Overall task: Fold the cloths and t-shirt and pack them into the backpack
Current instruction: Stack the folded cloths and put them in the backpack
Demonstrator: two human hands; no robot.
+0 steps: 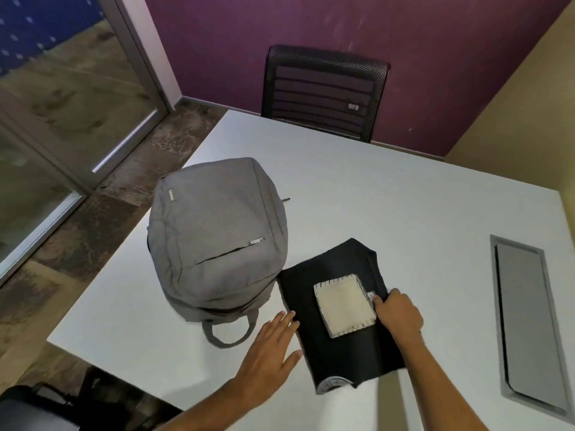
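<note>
Backpack (214,241), grey fabric, zipped shut as far as visible, lies front-up on the left half of the white rectangular worktop (389,197), carry loop toward the near edge. Black folded t-shirt (339,349) lies flat just right of the backpack, its left edge touching or nearly touching the bag's lower corner; a round grey print shows at its near end. Folded cream cloths (343,306), a small square stack with dark stitched edging, sit on top of the t-shirt, toward its far half. Left hand (270,353) is flat, fingers straight and spread, fingertips at the t-shirt's left edge, holding nothing. Right hand (398,315) has fingers curled, gripping the t-shirt's right edge just beside the cloth stack. Black mesh-back office chair (323,91) stands at the far side against a purple wall. Grey recessed cable hatch (525,318) is set in the worktop's right side, well apart from the clothes.
</note>
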